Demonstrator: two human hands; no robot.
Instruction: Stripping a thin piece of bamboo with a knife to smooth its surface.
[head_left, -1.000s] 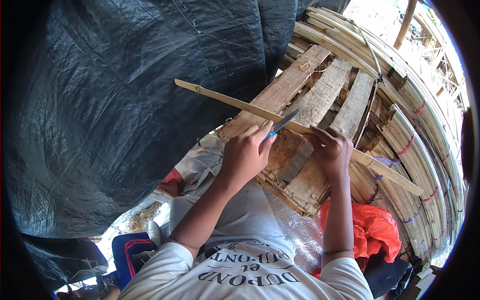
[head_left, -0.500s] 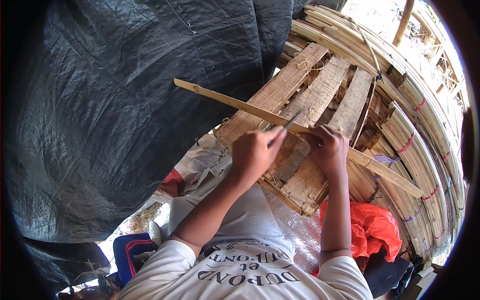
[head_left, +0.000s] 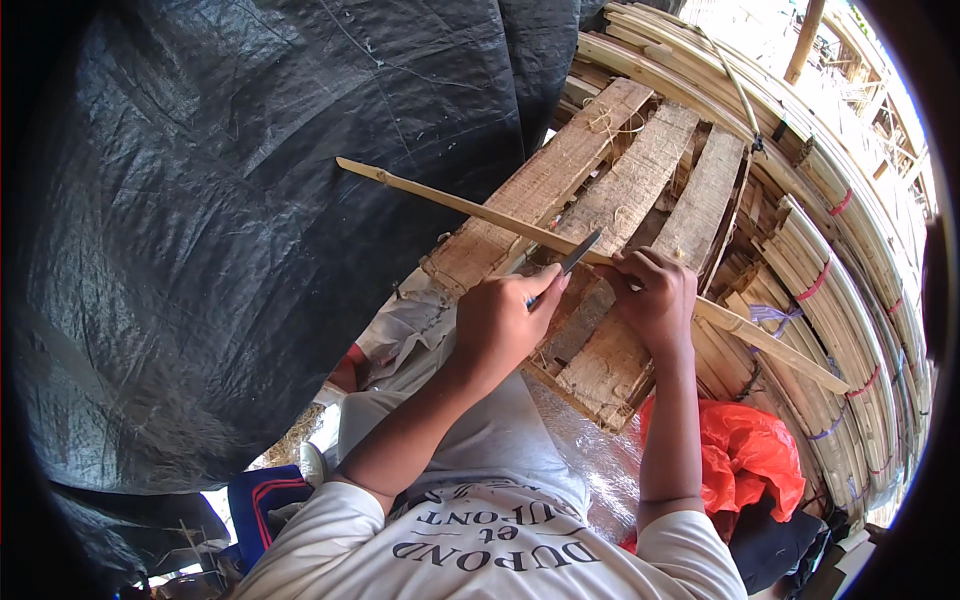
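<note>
over wooden slats point(head_left: 640, 165), left hand point(head_left: 497, 318) and knife point(head_left: 582, 251) have edged back.

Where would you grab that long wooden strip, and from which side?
Probably near its middle, coming from the person's side, as the right hand does. The wooden strip is long, thin and slanted, with both ends sticking out, so a middle hold should balance best. I'd stay clear of the knife in the left hand, just left of that spot.

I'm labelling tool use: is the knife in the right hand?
No, the left hand grips the knife, while the right hand holds the wooden strip.
</note>
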